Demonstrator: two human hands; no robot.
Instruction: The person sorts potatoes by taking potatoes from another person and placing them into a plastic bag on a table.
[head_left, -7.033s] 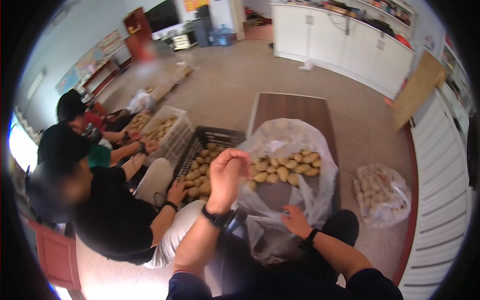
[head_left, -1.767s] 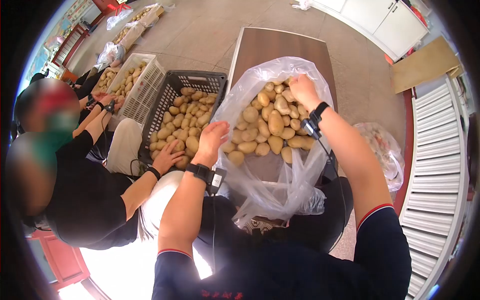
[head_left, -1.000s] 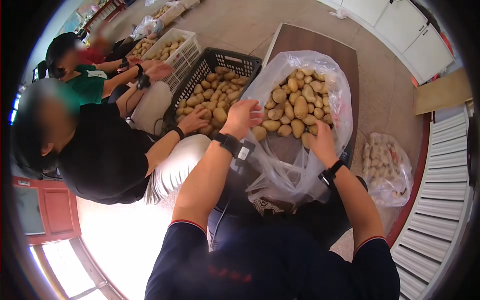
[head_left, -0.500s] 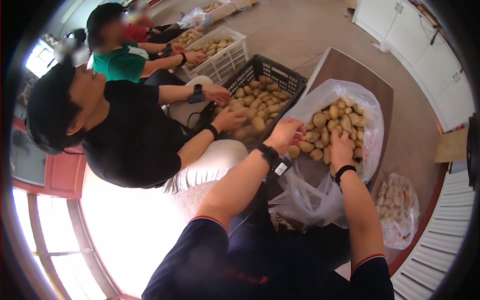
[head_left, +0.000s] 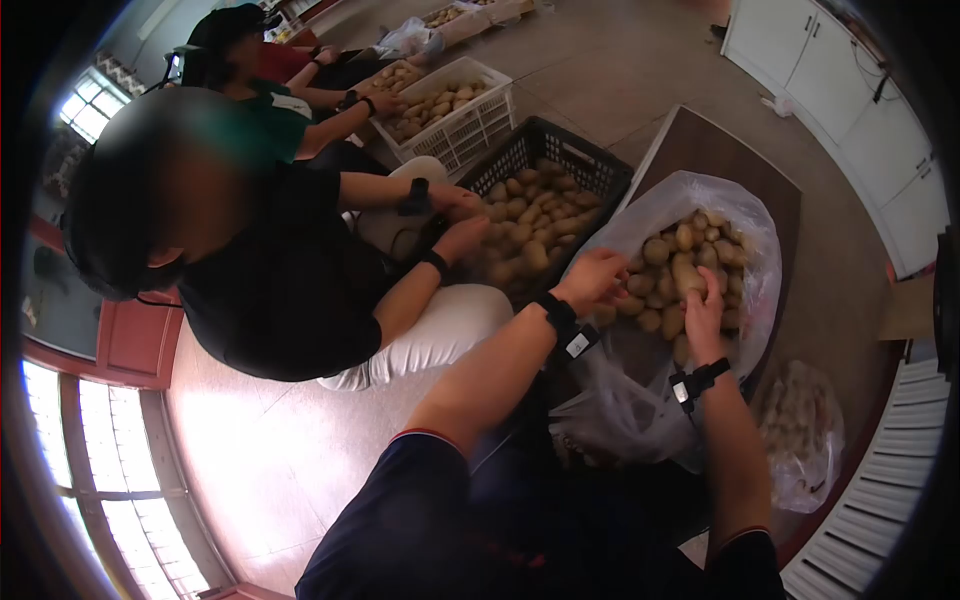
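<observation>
A clear plastic bag [head_left: 762, 262], its mouth spread wide, holds a heap of potatoes [head_left: 662, 285]. Over the heap, my right hand [head_left: 706, 318] grips a potato [head_left: 687, 276] between thumb and fingers. At the bag's left side is my left hand [head_left: 592, 282], its fingers half curled and a little apart; I see nothing held in it. Both wrists wear dark bands with small devices. The palm side of my left hand is hidden.
A black crate [head_left: 610, 165] of potatoes stands left of the bag, with a co-worker in black [head_left: 270, 290] reaching into it. Beyond are a white crate [head_left: 500, 85] and another co-worker. A second bag of potatoes [head_left: 800, 430] lies right, by the radiator [head_left: 885, 480].
My right hand has lifted slightly from among the potatoes and now has one in its grip. My left hand stays near the bag's left side. The co-worker's hands have drawn closer together.
</observation>
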